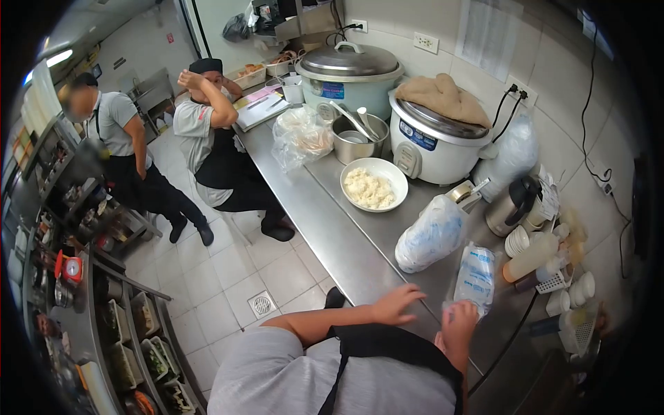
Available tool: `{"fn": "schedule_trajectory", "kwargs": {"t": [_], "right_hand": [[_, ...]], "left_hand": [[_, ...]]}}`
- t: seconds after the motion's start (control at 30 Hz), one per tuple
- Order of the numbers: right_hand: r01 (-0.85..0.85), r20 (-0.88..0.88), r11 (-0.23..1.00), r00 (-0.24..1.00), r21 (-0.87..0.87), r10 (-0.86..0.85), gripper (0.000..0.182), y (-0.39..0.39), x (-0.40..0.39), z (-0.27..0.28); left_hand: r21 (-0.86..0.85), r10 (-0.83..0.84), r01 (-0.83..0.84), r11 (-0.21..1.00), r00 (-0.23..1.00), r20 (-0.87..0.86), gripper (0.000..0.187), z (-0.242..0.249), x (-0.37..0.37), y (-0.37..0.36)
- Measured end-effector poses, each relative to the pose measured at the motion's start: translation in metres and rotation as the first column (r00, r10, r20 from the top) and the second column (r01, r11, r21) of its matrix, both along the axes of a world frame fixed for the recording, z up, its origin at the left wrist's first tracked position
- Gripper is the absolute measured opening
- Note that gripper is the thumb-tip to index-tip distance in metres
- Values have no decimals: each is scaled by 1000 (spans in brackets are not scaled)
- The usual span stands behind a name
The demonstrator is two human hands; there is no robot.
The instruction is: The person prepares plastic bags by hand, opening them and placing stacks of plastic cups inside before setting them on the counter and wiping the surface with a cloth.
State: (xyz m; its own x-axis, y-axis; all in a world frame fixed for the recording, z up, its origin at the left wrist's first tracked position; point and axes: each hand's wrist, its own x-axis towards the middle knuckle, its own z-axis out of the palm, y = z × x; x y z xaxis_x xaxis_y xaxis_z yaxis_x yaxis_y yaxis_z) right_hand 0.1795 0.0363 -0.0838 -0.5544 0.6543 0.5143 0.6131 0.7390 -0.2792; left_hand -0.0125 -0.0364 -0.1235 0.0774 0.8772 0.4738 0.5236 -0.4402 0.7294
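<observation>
My left hand hovers over the front edge of the steel counter, fingers stretched out and holding nothing. Close by on its right, my right hand is closed, with what looks like the edge of a clear plastic bag at its fingertips. Just beyond it lies a flat pack of plastic bags with blue print. A larger wrapped bundle in clear plastic with blue print is farther left. Behind that, a white bowl holds cooked rice.
Two rice cookers stand along the wall, a brown cloth on the nearer one. A steel pot holds utensils. Bottles and cups crowd the right. Two people are across the aisle, beside shelves of food containers.
</observation>
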Motion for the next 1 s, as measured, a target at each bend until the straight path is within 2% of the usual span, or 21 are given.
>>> {"fn": "schedule_trajectory", "kwargs": {"t": [0.1,0.2,0.23,0.3,0.37,0.4,0.43,0.47,0.53,0.6,0.63,0.67,0.7,0.73,0.77,0.8,0.87,0.9,0.93,0.97,1.0], "right_hand": [[-366,-37,928,930,-63,365,21,-26,-21,18],[-457,-215,871,882,-178,419,30,-34,-25,22],[-365,-261,900,917,-240,302,35,-36,-23,27],[-181,-326,910,944,-374,54,46,-42,-18,35],[133,44,929,991,-345,-126,55,-44,-8,23],[281,227,916,949,-287,-220,59,-46,1,13],[308,254,915,936,-261,-242,59,-48,12,-9],[334,282,913,922,-234,-265,58,-49,23,-39],[333,304,921,915,-203,-264,55,-50,27,-53],[286,300,937,929,-201,-219,50,-55,26,-51],[283,268,945,935,-163,-234,48,-54,27,-52],[283,234,951,940,-125,-249,45,-50,27,-51],[284,198,955,944,-83,-263,43,-44,27,-50],[293,173,952,946,-86,-276,42,-39,25,-47],[301,148,950,946,-87,-287,41,-33,23,-43],[307,123,948,947,-87,-296,40,-29,23,-42],[247,64,966,968,-70,-243,42,-17,27,-46],[213,31,975,977,-57,-212,43,-12,24,-45],[121,-58,985,990,-122,-129,43,-8,19,-44],[21,-149,983,988,-184,-50,43,-6,10,-39],[-80,-242,967,970,-241,20,43,-7,0,-34]], "left_hand": [[41,-76,75,996,997,24,39,14,22,17],[-46,-183,186,982,982,54,27,6,20,20],[-97,-221,227,969,973,68,23,1,15,21],[-120,-115,135,983,980,160,18,-4,4,17],[-124,28,-2,992,979,204,17,-1,-10,12],[-115,117,-94,989,971,209,18,7,-19,8],[-109,205,-185,977,954,217,18,14,-28,3],[-256,270,-201,946,923,273,21,22,-37,-2],[-532,418,-191,825,840,347,26,36,-58,-10],[-407,531,-387,828,775,343,28,26,-89,-8],[-461,553,-335,822,666,501,29,40,-107,-9],[-375,667,-551,745,622,410,39,45,-129,-11],[-369,671,-623,690,358,649,39,59,-147,-9],[-154,333,-466,871,331,883,38,64,-178,-15],[92,-36,-282,955,199,979,37,70,-210,-20],[450,-447,12,893,131,885,37,98,-217,-32],[227,-196,-281,932,136,971,40,131,-207,-49],[140,-41,-297,945,314,948,37,122,-208,-54],[-103,285,-588,802,225,932,29,109,-198,-49],[-201,408,-584,787,247,879,26,114,-172,-48],[-244,627,-639,730,483,611,27,96,-159,-47]]}}
